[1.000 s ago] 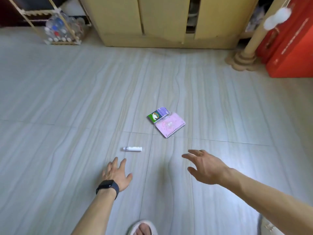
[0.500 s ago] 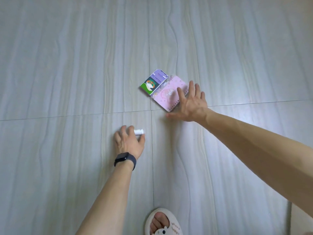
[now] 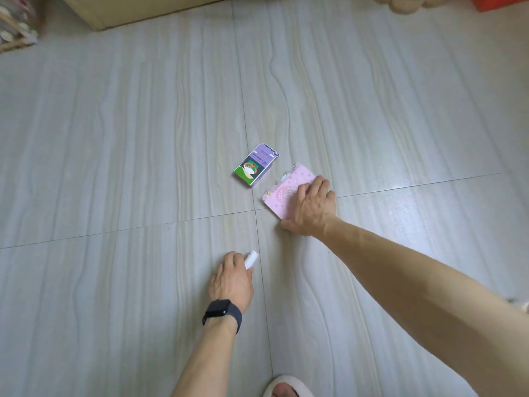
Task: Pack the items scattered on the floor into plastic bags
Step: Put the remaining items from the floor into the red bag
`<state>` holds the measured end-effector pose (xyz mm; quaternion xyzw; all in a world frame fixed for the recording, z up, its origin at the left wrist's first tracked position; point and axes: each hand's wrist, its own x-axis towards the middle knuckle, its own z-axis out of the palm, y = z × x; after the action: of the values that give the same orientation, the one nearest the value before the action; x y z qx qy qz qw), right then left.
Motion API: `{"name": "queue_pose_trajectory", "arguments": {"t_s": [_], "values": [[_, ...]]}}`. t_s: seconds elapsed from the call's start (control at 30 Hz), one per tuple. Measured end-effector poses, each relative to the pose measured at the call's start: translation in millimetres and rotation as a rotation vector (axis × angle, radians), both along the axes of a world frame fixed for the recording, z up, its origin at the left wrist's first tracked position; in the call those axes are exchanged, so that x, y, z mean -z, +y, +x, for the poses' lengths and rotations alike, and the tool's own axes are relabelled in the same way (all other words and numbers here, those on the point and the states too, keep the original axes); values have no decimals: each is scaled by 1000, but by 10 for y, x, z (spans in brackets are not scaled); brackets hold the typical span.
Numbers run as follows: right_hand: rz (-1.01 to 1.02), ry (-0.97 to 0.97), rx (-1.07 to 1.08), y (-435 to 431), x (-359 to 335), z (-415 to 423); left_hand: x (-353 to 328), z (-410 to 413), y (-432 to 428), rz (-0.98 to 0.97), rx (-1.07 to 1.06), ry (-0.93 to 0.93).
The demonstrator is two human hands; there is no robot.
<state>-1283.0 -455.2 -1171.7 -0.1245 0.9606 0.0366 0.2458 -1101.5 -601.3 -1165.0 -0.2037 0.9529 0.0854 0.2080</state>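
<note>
My left hand (image 3: pixel 232 279), with a black watch on the wrist, is closed around a small white tube (image 3: pixel 251 259) just above the floor; one end of the tube sticks out past the fingers. My right hand (image 3: pixel 310 209) grips a pink spiral notebook (image 3: pixel 286 188), fingers over its right edge, with the notebook's right side tilted up off the tiles. A small purple and green box (image 3: pixel 255 165) lies flat on the floor just left of the notebook, apart from both hands. No plastic bag is in view.
Grey wood-grain floor tiles (image 3: pixel 114 167) fill the view. A beige cabinet base (image 3: pixel 137 10) runs along the top. A wooden rack (image 3: pixel 14 27) stands at top left. My slippered foot (image 3: pixel 287 386) shows at the bottom edge.
My left hand has closed on the white tube and lifted it. My right hand went from lying flat on the pink notebook to gripping it, and the notebook slid away from the box.
</note>
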Motion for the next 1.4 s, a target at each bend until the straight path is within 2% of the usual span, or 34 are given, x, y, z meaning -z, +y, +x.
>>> {"name": "queue_pose_trajectory", "arguments": {"t_s": [0.17,0.23,0.33,0.47,0.57,0.73,0.87,1.0,1.13,1.2,1.3,1.4], "values": [[-220,35,172,499,-18,622,-226,-60,60,61,-58,29],[-245,-52,323,715,-102,740,-317,-60,116,71,-69,50],[-388,-177,545,1065,-201,814,-471,13,239,90,-75,82],[-467,-224,428,1532,-639,870,-732,150,488,220,-189,118],[-411,-141,299,1929,-1151,854,-1077,140,831,361,-217,184],[-251,45,160,2775,-2134,795,-2004,-36,1564,505,-26,293],[-270,123,222,3542,-2924,907,-2773,-204,2146,510,129,375],[-490,225,516,4432,-3255,1326,-3177,-247,2705,438,285,386],[-981,307,1089,5289,-3063,2098,-3228,-229,3159,367,456,336],[-1134,340,1346,5645,-2892,2566,-3192,-259,3378,353,503,316],[-1143,450,1648,6031,-2601,3179,-3086,-295,3739,358,557,267],[-1123,392,1853,6242,-2168,3558,-2921,-291,4096,367,605,195]]}}
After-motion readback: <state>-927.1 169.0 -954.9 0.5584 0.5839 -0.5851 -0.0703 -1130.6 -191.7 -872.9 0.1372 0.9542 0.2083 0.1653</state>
